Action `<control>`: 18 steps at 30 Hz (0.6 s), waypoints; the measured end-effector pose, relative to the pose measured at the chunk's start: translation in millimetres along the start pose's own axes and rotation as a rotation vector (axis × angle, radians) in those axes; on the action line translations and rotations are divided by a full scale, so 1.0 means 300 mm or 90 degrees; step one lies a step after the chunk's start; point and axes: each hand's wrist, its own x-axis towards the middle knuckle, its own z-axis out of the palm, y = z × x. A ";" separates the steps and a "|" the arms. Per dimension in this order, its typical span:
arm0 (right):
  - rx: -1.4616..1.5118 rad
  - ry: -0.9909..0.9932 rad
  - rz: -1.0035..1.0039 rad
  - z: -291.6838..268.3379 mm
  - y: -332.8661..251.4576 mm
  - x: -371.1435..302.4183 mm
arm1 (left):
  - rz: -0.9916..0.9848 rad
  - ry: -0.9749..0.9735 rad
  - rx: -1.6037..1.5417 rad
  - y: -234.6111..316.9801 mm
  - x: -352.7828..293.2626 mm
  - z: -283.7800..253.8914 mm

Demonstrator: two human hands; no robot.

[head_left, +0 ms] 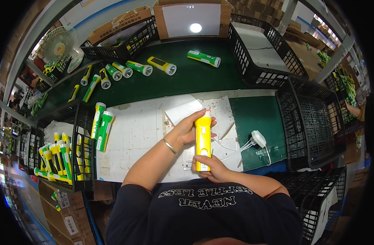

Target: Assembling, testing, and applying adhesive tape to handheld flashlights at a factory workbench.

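A yellow flashlight (pixel 203 136) with a white lower section is held upright in both my hands over the worktable. My left hand (pixel 188 130) wraps round the head end, its fingertips showing past the right edge. Lower down, my right hand (pixel 214 168) grips the tail, with the thumb lying across the front near the white part. A white paper sheet (pixel 183 111) lies just beyond my left hand. To the right, a white charger plug (pixel 258 139) has several thin white cables running toward the flashlight; whether any is plugged in I cannot tell.
Two green flashlights (pixel 105 131) lie at the left, beside a black crate (pixel 75 141) full of flashlights. Several more rest on the green tabletop (pixel 187 81). Black crates (pixel 313 122) stand at the right. A bright spot falls on a white panel (pixel 191 20) at the back.
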 end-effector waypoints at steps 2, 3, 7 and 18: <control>0.020 0.019 -0.002 -0.007 -0.004 0.004 | 0.026 -0.011 0.027 -0.022 -0.010 -0.005; 0.022 0.019 -0.001 -0.016 -0.002 0.009 | 0.025 -0.010 0.026 -0.035 -0.012 -0.010; -0.013 0.037 -0.011 -0.005 -0.002 0.005 | 0.100 0.035 0.092 -0.097 -0.056 0.016; -0.050 0.057 -0.025 0.008 -0.004 0.012 | 0.147 0.087 0.225 -0.147 -0.125 0.032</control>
